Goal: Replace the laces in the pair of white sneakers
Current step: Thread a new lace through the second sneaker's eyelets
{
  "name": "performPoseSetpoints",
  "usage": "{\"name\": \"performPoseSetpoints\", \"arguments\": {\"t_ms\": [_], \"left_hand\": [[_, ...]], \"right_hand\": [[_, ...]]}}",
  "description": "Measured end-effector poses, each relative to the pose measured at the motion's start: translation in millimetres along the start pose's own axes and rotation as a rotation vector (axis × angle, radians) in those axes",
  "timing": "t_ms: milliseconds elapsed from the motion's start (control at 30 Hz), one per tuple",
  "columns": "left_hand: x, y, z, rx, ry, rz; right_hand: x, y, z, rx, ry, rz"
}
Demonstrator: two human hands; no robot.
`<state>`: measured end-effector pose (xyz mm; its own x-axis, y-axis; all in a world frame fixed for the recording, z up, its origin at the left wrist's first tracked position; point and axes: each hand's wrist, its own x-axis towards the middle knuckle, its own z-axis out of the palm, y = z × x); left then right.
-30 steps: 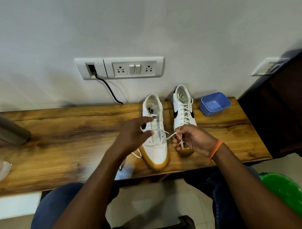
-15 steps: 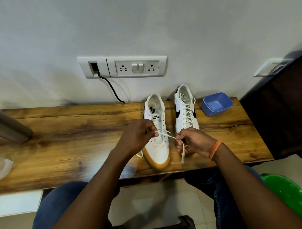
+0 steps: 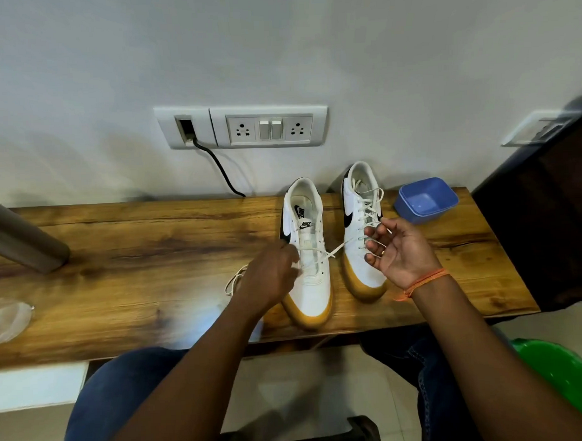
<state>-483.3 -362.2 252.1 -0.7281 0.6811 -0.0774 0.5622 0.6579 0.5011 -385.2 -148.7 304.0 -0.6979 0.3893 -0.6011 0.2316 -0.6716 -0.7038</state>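
Apparently to draw slack through the eyelets, the right hand [image 3: 398,253] pinches the lace [image 3: 341,246] taut with fingers half-curled, while the left hand [image 3: 271,273] grips the near sneaker [image 3: 309,252] on the wooden bench [image 3: 119,259], steadying it.

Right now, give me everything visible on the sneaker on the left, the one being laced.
The left sneaker is white with a black swoosh, printed tongue label and tan rubber sole. It stands upright on the wooden bench, toe toward the person, beside the laced sneaker without touching it. Only its lower eyelets are laced. The left hand grips the lace at its eyelets; the right hand pinches the other end.
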Motion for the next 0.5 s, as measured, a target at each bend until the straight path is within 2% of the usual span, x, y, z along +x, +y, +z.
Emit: {"name": "performPoseSetpoints", "arguments": {"t_ms": [100,233,367,433,500], "left_hand": [[14,2,15,0.046,0.157,0.085],[27,1,26,0.040,0.222,0.105],[26,-2,32,-0.140,0.328,0.111],[28,-5,32,-0.270,0.343,0.018],[30,-6,30,-0.425,0.300,-0.166]], "right_hand": [[4,1,0,-0.055,0.009,-0.010],[4,2,3,-0.054,-0.097,0.018],[2,0,9,-0.026,-0.079,0.014],[0,1,9,-0.025,-0.070,0.011],[0,1,9,-0.030,-0.061,0.007]]}}
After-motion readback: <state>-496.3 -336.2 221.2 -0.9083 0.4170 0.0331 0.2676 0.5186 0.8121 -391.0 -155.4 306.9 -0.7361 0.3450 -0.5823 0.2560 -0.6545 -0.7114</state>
